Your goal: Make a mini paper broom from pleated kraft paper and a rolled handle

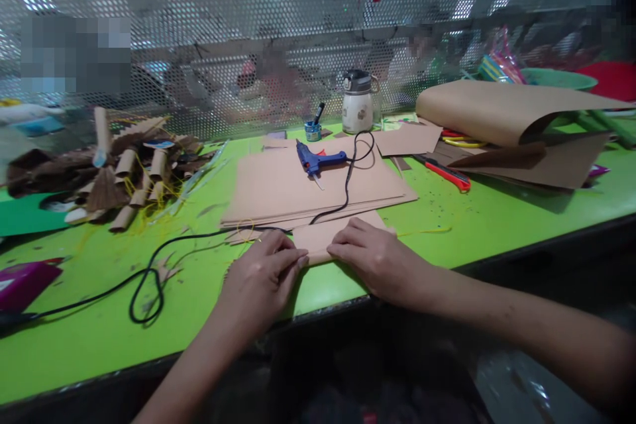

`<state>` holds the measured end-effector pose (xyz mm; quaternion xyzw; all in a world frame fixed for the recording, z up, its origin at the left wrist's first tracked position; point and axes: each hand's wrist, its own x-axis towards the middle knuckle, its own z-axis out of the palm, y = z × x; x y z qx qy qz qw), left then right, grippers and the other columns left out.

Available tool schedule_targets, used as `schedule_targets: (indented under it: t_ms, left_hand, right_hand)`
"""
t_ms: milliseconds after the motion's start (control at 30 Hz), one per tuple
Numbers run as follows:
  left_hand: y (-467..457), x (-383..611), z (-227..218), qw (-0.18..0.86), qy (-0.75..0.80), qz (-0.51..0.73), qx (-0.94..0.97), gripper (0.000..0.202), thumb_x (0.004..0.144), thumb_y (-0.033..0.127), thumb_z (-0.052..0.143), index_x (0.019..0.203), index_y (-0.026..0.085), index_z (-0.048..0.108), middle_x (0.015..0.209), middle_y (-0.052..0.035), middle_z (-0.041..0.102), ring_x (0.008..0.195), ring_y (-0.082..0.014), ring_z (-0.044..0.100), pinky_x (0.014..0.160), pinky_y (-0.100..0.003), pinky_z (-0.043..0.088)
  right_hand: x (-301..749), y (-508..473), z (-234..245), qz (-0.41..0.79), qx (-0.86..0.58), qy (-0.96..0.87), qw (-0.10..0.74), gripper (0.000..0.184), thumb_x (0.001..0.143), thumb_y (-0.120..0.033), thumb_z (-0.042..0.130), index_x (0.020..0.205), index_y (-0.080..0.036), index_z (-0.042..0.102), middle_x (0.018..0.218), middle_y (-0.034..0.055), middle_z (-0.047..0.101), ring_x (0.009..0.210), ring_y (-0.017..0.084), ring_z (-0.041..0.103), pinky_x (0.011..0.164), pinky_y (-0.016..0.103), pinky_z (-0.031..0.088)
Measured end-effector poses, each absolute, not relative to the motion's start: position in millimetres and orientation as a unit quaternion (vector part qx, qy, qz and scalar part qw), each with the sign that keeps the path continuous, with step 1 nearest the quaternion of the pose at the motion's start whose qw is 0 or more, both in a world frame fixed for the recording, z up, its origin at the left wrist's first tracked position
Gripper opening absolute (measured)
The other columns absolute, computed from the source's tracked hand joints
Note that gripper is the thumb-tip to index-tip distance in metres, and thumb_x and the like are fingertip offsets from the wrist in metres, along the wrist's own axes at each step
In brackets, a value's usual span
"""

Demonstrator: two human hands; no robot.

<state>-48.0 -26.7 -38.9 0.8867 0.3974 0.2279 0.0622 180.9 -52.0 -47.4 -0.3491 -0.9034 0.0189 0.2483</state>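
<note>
A small sheet of brown paper (318, 236) lies at the front of the green table, its near edge rolled into a narrow tube. My left hand (263, 271) pinches the left part of that rolled edge between thumb and fingers. On the right part, my right hand (375, 255) presses with its fingertips closed together. Just beyond them is a stack of brown cardboard sheets (268, 189). A blue glue gun (320, 158) rests on the stack, and its black cord (346, 189) runs down past the paper and off to the left.
Paper rolls with yellow string (129, 162) are heaped at left, near a purple box (30, 285). A red cutter (447, 175) and large brown paper (497, 106) lie at right. A white bottle (358, 106) and a small blue jar (313, 130) stand by the perforated screen (223, 33).
</note>
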Motion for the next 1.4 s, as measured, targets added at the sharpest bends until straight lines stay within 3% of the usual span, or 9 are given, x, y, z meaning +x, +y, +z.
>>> schedule_targets:
  t_ms: [233, 1000, 1200, 1300, 1400]
  left_hand:
    - [-26, -51, -41, 0.058, 0.362, 0.235, 0.900, 0.024, 0.092, 0.026, 0.049, 0.100, 0.019, 0.071, 0.086, -0.0068, 0.058, 0.075, -0.0161, 0.053, 0.062, -0.027, 0.043]
    - [-20, -51, -38, -0.001, 0.338, 0.178, 0.924, 0.022, 0.093, 0.025, 0.047, 0.098, 0.017, 0.067, 0.085, -0.0071, 0.054, 0.073, -0.0165, 0.049, 0.061, -0.028, 0.041]
    - [-18, -49, -35, -0.018, 0.300, 0.164, 0.940, 0.023, 0.095, 0.021, 0.043, 0.098, 0.015, 0.065, 0.082, -0.0068, 0.053, 0.073, -0.0167, 0.049, 0.062, -0.028, 0.040]
    - [-15, -51, -36, -0.007, 0.318, 0.192, 0.929, 0.022, 0.092, 0.023, 0.050, 0.112, 0.016, 0.058, 0.083, -0.0053, 0.057, 0.073, -0.0164, 0.052, 0.064, -0.028, 0.042]
    - [-14, -53, -35, 0.019, 0.350, 0.201, 0.915, 0.022, 0.087, 0.023, 0.058, 0.107, 0.016, 0.057, 0.079, -0.0026, 0.060, 0.069, -0.0155, 0.054, 0.061, -0.027, 0.041]
  right_hand:
    - [189, -51, -48, 0.040, -0.386, -0.884, 0.260, 0.019, 0.095, -0.016, 0.045, 0.101, -0.012, 0.063, 0.094, 0.0116, 0.060, 0.089, 0.022, 0.047, 0.081, 0.038, 0.045]
    - [205, -38, -40, 0.082, -0.364, -0.893, 0.251, 0.023, 0.095, -0.026, 0.050, 0.094, -0.013, 0.069, 0.085, 0.0096, 0.054, 0.088, 0.022, 0.046, 0.073, 0.035, 0.043]
    - [206, -36, -45, 0.090, -0.378, -0.877, 0.283, 0.018, 0.093, -0.023, 0.053, 0.104, -0.012, 0.063, 0.088, 0.0101, 0.057, 0.087, 0.022, 0.048, 0.073, 0.034, 0.044]
    - [207, -34, -46, 0.099, -0.375, -0.871, 0.301, 0.012, 0.090, -0.022, 0.058, 0.094, -0.012, 0.063, 0.085, 0.0091, 0.059, 0.084, 0.021, 0.050, 0.071, 0.032, 0.044]
    - [208, -34, -46, 0.103, -0.363, -0.873, 0.308, 0.014, 0.090, -0.023, 0.058, 0.084, -0.013, 0.065, 0.080, 0.0086, 0.059, 0.082, 0.020, 0.052, 0.069, 0.032, 0.044]
